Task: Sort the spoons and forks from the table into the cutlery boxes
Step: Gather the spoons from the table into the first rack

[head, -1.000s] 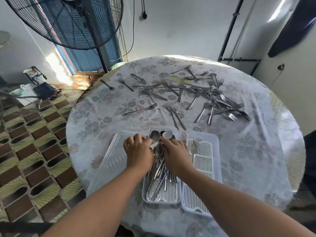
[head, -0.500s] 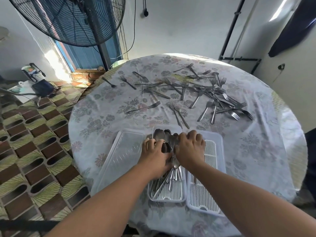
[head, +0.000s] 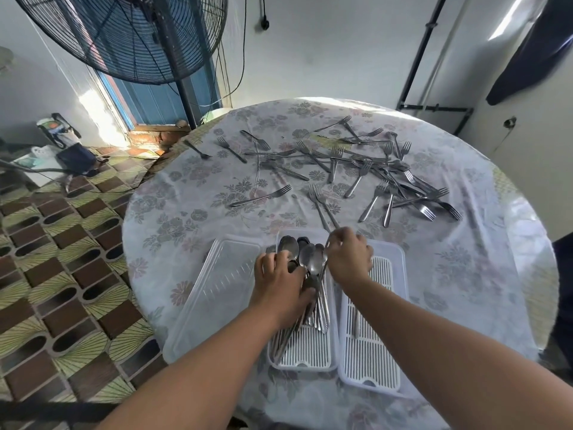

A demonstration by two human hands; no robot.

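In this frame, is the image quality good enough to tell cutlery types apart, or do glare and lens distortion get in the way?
Head view: wide-angle bending curves the round floral-clothed table and wall pipes. Sunlight blows out the table's far rim and the doorway floor. The scattered steel forks stay sharp, tines readable. The steel spoons in the white slotted box are clear too.

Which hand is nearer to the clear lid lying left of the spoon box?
Left. The left hand rests on the spoons, just right of the clear lid. The right hand is farther right, beyond the spoons.
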